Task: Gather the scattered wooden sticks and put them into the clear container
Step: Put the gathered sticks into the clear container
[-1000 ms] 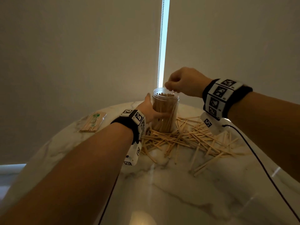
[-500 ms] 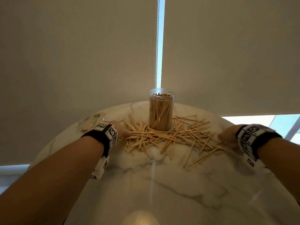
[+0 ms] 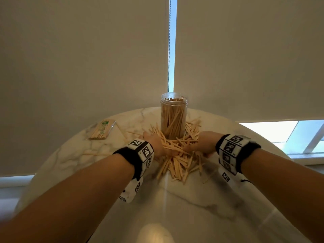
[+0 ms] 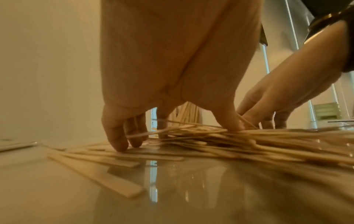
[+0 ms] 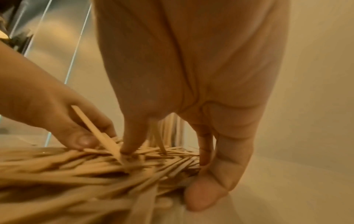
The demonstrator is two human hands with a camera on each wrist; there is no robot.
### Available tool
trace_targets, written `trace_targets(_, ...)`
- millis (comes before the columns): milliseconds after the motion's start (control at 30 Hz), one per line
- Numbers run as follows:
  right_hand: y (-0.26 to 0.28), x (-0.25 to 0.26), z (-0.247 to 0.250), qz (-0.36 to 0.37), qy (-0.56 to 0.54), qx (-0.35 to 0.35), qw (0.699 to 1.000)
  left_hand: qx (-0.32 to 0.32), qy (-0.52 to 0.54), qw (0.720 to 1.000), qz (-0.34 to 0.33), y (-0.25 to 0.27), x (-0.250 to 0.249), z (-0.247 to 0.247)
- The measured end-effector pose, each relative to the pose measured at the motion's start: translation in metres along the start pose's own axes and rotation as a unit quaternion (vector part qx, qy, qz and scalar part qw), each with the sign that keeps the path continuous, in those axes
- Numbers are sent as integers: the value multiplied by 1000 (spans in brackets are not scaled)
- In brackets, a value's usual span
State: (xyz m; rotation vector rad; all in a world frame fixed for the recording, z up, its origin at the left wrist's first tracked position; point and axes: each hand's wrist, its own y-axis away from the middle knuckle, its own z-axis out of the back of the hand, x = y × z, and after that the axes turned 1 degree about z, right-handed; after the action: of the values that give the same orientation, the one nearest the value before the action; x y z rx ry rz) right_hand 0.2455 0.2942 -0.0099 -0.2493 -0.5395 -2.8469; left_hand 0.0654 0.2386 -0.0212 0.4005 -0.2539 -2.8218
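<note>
The clear container (image 3: 174, 118) stands upright at the far side of the marble table (image 3: 228, 199), well filled with wooden sticks. Right in front of it lies a bunched heap of loose sticks (image 3: 177, 156). My left hand (image 3: 155, 143) presses against the heap's left side and my right hand (image 3: 201, 144) against its right side. Both hands point fingers down, and the fingertips (image 4: 117, 142) of the left touch the table and sticks. In the right wrist view the right fingertips (image 5: 205, 195) rest on the table at the heap's (image 5: 86, 174) edge. Neither hand grips a stick.
A sealed packet of sticks (image 3: 102, 129) lies at the table's far left. A few stray sticks lie left of the heap: one (image 3: 93, 153) near my left wrist, another (image 3: 122, 131) by the packet. Roller blinds hang close behind the table.
A second ago my left hand held the container and my right was over its mouth. Both then moved out wide and have now swept inward, bunching the spread sticks into a heap.
</note>
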Motion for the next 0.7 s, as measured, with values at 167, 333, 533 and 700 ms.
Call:
trace_targets(167, 24, 10, -8, 7, -27, -19, 999, 44, -25, 998, 41, 14, 11, 8)
trace_targets(333, 47, 10, -16, 34, -16, -13, 999, 55, 13, 998, -18, 36, 27, 10)
trace_targets(533, 80, 6, -28, 34, -20, -60, 997, 55, 24, 998, -7, 65, 39, 32)
trace_targets(700, 95, 10, -34, 22, 15, -56, 998, -7, -23, 1000, 19, 89, 38, 43)
